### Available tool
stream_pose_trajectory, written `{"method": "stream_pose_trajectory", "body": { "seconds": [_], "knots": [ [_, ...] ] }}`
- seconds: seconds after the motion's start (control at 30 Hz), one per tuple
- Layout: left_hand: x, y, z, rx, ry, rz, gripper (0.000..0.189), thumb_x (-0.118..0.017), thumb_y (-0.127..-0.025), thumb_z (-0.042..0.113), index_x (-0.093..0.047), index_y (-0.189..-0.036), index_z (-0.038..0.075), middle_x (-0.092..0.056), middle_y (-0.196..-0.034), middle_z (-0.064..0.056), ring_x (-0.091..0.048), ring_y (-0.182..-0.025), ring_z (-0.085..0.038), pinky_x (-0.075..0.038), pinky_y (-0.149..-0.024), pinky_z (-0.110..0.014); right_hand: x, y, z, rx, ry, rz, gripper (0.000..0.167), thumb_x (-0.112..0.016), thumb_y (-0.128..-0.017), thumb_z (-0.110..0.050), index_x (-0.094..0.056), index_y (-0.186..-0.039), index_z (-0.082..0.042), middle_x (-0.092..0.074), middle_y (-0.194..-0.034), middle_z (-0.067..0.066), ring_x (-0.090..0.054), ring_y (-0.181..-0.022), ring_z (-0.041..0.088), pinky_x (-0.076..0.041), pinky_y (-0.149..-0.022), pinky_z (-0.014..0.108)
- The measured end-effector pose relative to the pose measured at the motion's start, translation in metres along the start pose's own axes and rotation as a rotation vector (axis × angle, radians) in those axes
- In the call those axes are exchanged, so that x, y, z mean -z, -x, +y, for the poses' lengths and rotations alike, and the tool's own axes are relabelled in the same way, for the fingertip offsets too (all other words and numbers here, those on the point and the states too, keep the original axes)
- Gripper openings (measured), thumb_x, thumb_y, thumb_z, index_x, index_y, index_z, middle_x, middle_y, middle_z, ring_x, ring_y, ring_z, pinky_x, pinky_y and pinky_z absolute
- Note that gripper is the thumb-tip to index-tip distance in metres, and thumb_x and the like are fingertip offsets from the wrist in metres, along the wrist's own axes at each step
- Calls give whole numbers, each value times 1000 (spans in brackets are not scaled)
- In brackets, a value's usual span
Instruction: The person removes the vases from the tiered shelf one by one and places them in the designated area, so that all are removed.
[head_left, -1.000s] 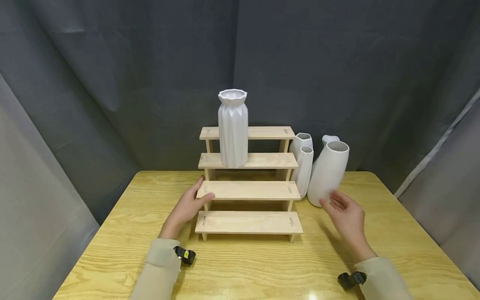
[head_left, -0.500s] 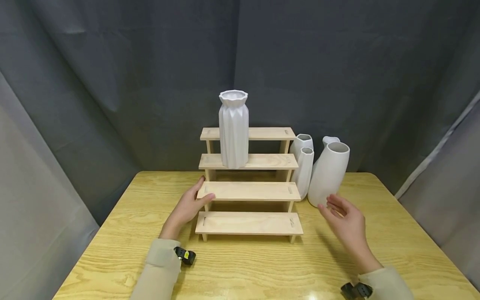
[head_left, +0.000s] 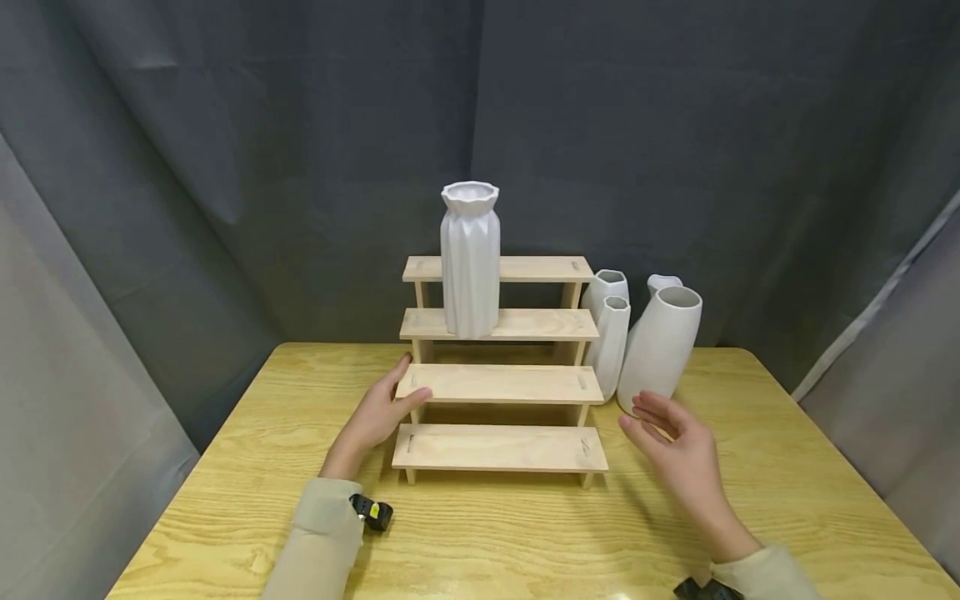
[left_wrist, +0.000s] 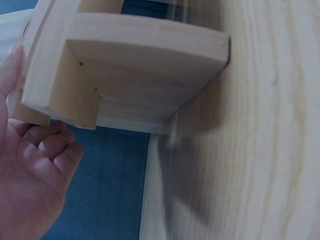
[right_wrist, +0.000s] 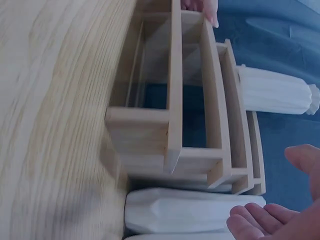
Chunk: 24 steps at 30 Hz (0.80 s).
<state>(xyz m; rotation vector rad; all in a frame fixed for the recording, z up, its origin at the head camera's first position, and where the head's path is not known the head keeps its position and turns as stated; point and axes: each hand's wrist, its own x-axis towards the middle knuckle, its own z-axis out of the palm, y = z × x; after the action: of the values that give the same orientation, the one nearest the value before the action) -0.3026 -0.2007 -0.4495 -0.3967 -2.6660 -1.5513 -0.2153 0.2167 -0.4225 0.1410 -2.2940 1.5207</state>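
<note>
A wooden step shelf (head_left: 498,450) with several tiers stands on the table. My left hand (head_left: 372,417) grips its left end, the thumb over the second-lowest tier and the fingers around the side. On the second-highest tier a white pleated vase (head_left: 470,267) stands upright, left of the middle. My right hand (head_left: 678,446) is in front of a smooth white vase (head_left: 660,354), fingers loosely bent and holding nothing. In the right wrist view, that hand's fingers (right_wrist: 260,220) show in front of a faceted white vase (right_wrist: 190,210) lying along the image's bottom.
Right of the shelf stand a narrow faceted vase (head_left: 609,350), another faceted vase (head_left: 596,290) behind it, and a further white vase (head_left: 663,282) mostly hidden by the smooth one. The wooden table (head_left: 300,550) meets a dark grey curtain (head_left: 337,167) at the back.
My right hand has drawn slightly toward me and then left, away from the smooth vase's side. The left hand keeps its grip on the shelf, and the vases stay put.
</note>
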Motion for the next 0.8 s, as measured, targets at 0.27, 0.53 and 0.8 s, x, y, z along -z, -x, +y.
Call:
{"method": "stream_pose_trajectory", "body": {
  "seconds": [0.27,0.53,0.8],
  "knots": [
    [-1,-1,-1,0,-2,0,91,-61,-92,56,-18,-159,13,-15,-163,1,-13,-148,-23,-18,-118,-47,-5,4,-8,11,-59,-36,50,-74,-92,-22,-57,-131,5,-62,-125,17,-62,-113,19,-49,-92,21],
    [0,0,0,3,-3,-2,89,-61,-93,55,-17,-159,15,-15,-163,1,-13,-148,-22,-18,-118,-47,-12,7,-17,19,-102,-64,49,-75,-91,-18,-57,-130,5,-62,-124,18,-61,-113,20,-49,-94,25],
    [0,1,1,4,-2,-4,88,-61,-93,56,-17,-159,19,-15,-163,0,-13,-148,-22,-18,-118,-47,-20,9,-24,45,-158,-72,46,-75,-90,-13,-59,-129,4,-62,-125,21,-61,-113,17,-48,-95,26]
  ]
}}
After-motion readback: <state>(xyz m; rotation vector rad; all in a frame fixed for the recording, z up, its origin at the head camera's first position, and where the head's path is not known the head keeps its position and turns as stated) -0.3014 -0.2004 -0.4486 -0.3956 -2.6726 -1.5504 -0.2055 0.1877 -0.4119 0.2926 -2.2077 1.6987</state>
